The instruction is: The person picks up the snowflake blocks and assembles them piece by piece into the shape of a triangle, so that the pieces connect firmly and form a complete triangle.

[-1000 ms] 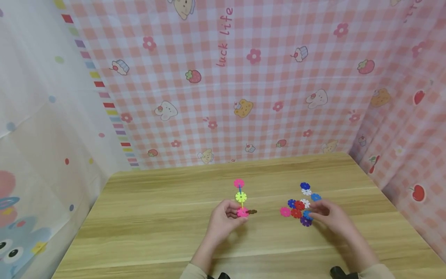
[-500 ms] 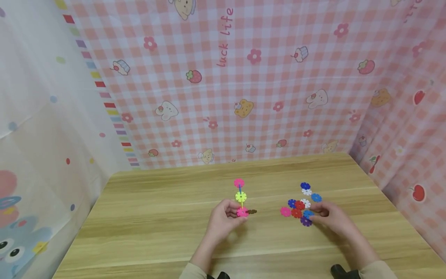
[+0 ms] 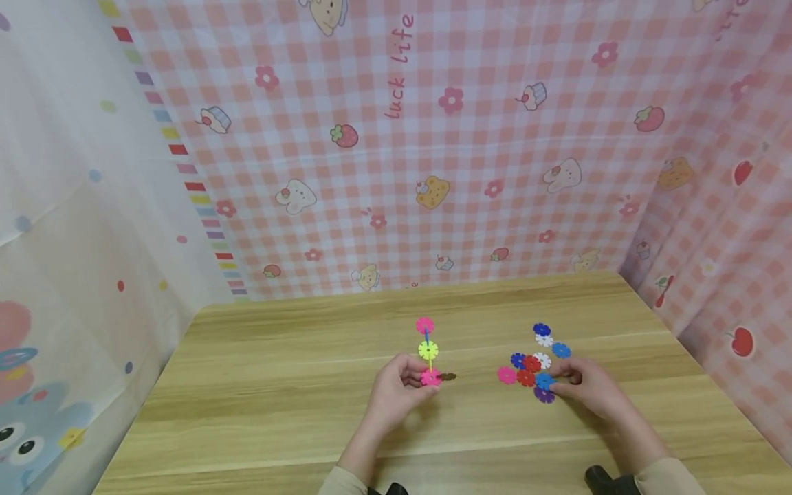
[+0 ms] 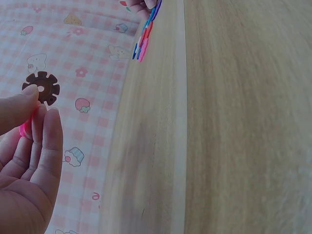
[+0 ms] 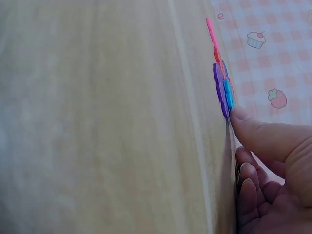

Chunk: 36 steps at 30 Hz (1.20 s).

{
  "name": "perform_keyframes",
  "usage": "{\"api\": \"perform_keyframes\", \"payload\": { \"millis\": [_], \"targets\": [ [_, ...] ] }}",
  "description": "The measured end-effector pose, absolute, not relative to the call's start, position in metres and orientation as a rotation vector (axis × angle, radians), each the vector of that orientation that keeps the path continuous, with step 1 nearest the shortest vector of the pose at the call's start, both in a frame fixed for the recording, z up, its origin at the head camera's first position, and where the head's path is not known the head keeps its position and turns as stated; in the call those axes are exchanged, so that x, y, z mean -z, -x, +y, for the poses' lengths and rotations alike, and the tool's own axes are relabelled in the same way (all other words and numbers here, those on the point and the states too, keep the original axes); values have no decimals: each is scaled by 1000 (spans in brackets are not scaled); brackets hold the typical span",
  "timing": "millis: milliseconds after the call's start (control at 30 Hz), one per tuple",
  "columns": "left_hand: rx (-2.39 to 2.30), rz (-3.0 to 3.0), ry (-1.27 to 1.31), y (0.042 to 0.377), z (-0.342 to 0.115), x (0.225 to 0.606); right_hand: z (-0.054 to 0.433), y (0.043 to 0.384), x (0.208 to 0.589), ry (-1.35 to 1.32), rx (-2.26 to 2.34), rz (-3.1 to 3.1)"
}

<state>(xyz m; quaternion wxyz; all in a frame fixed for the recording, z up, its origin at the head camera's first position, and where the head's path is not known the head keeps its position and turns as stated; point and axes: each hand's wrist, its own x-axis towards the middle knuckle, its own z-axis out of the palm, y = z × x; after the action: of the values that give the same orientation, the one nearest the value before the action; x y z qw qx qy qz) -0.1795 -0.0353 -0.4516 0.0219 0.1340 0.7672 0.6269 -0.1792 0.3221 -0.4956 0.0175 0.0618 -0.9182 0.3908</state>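
Observation:
In my left hand [image 3: 396,388] I pinch the lower pink snowflake disc [image 3: 430,377] of a joined chain. A brown disc [image 4: 41,87] juts from it toward the right. Above it stand a yellow disc [image 3: 428,350], a blue one seen edge-on [image 3: 427,337] and a pink disc [image 3: 425,325] on top. My right hand [image 3: 588,385] is at the loose discs, thumb and index finger at the edge of a light blue disc [image 3: 544,381], which overlaps a purple disc [image 3: 544,394]. In the right wrist view the thumb tip meets that light blue disc [image 5: 229,93]; the index fingertip is hidden.
Around them lie loose discs on the wooden table [image 3: 278,385]: a pink one [image 3: 507,375], red ones [image 3: 526,377], white ones [image 3: 542,360], dark blue ones [image 3: 542,329] and another light blue one [image 3: 562,350]. A checked cloth [image 3: 371,172] hangs behind the table.
The light blue disc at my right fingers has shifted slightly over the purple one, and the right fingers have moved a little. My left hand and its chain stay nearly still.

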Motion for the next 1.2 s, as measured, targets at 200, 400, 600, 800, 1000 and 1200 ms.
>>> {"api": "perform_keyframes", "payload": {
  "millis": [200, 400, 600, 800, 1000, 1200],
  "targets": [
    [-1946, 2372, -418, 179, -35, 451, 322, 179, 496, -224, -1228, -2843],
    [-1941, 2378, -438, 186, -35, 467, 317, 180, 498, -229, -1141, -2821],
    [-1935, 2383, -434, 187, -33, 469, 313, 182, 498, -210, -1042, -2831],
    [-1944, 2372, -419, 182, -32, 460, 315, 181, 499, -100, -1260, -2798],
    [-1977, 2357, -425, 171, -33, 443, 316, 179, 496, -29, -1282, -2739],
    [-1991, 2347, -429, 170, -34, 440, 296, 176, 483, -10, -1532, -2659]
  ]
}}
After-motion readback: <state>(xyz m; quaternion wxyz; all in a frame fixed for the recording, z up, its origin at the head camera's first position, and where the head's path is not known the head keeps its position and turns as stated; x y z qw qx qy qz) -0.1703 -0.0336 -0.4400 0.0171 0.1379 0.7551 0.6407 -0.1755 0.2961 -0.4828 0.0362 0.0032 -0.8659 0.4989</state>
